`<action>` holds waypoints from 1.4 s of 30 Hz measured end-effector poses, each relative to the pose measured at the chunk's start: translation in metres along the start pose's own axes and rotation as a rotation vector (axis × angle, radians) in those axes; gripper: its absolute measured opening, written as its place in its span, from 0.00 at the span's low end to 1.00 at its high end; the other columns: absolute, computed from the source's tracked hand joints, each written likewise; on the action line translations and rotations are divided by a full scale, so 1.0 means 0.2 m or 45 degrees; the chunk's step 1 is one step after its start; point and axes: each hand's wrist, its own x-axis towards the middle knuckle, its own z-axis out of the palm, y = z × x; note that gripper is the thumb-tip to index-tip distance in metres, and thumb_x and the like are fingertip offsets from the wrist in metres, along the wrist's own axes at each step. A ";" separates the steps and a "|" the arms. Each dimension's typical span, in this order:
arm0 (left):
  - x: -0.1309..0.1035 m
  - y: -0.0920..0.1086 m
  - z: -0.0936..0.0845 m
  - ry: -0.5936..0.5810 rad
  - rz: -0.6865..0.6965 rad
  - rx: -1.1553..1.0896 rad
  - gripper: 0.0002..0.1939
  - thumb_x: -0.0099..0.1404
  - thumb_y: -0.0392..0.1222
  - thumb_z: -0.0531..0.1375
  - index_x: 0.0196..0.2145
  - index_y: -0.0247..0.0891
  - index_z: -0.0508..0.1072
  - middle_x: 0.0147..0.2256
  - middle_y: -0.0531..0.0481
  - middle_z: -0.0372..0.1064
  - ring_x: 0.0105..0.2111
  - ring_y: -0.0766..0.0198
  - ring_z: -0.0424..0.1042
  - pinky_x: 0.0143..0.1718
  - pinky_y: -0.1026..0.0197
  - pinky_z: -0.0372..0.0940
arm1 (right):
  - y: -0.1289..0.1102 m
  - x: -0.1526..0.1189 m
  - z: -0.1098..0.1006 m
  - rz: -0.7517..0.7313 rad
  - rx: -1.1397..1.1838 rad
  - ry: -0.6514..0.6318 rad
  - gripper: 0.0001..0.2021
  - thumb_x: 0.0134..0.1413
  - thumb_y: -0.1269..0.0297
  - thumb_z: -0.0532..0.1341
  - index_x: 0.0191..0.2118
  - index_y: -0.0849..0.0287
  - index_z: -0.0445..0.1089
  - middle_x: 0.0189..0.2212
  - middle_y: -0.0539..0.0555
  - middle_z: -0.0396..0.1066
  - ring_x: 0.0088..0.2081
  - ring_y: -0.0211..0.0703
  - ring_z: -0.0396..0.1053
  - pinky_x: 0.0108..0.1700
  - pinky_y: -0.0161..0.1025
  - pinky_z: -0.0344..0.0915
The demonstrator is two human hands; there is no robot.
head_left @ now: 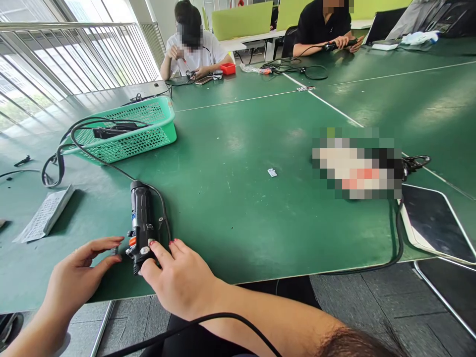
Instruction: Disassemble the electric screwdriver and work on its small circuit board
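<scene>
A black cylindrical handheld device (142,213) with an orange button and a cable from its far end lies on the green table, near the front edge. My right hand (182,277) holds its near end, thumb at the bottom and index finger on top. Just left of the device, my left hand (80,270) pinches a small grey piece (115,251) between thumb and fingers. The exact kind of that piece is too small to make out. Several small fittings stick out from the device's left side.
A green plastic basket (143,144) holds black devices and cables. A folded paper packet (48,213) lies at left, a small white piece (272,172) mid-table. At right are a blurred-out item (353,171) and a tablet-like device (437,223). Two people sit across the table.
</scene>
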 end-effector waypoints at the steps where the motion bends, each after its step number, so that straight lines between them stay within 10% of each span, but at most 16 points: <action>1: -0.01 0.01 0.01 -0.004 -0.076 -0.072 0.12 0.54 0.51 0.59 0.33 0.41 0.69 0.43 0.40 0.78 0.45 0.50 0.77 0.50 0.47 0.70 | 0.00 0.00 0.00 0.006 0.010 -0.011 0.12 0.64 0.67 0.50 0.44 0.59 0.69 0.57 0.61 0.70 0.45 0.46 0.76 0.55 0.47 0.68; 15: -0.14 0.30 0.15 -0.207 -0.156 0.118 0.12 0.59 0.50 0.54 0.38 0.43 0.68 0.43 0.47 0.78 0.42 0.52 0.77 0.43 0.55 0.69 | 0.07 -0.01 -0.20 0.256 0.200 -0.201 0.16 0.67 0.69 0.45 0.49 0.62 0.68 0.60 0.56 0.67 0.48 0.47 0.73 0.57 0.46 0.65; 26: -0.11 0.78 0.46 -0.174 -0.018 -0.139 0.06 0.64 0.43 0.55 0.39 0.43 0.66 0.42 0.47 0.76 0.39 0.54 0.75 0.44 0.55 0.66 | 0.62 -0.04 -0.54 0.492 0.330 -0.525 0.04 0.57 0.73 0.58 0.35 0.56 0.66 0.38 0.51 0.76 0.35 0.40 0.71 0.34 0.36 0.57; 42: -0.11 1.25 0.70 -0.399 0.058 -0.436 0.07 0.62 0.27 0.58 0.35 0.38 0.67 0.47 0.36 0.71 0.62 0.46 0.60 0.55 0.47 0.59 | 1.11 -0.06 -0.71 0.677 0.515 -0.636 0.02 0.46 0.67 0.59 0.30 0.55 0.66 0.47 0.50 0.76 0.42 0.43 0.73 0.48 0.43 0.65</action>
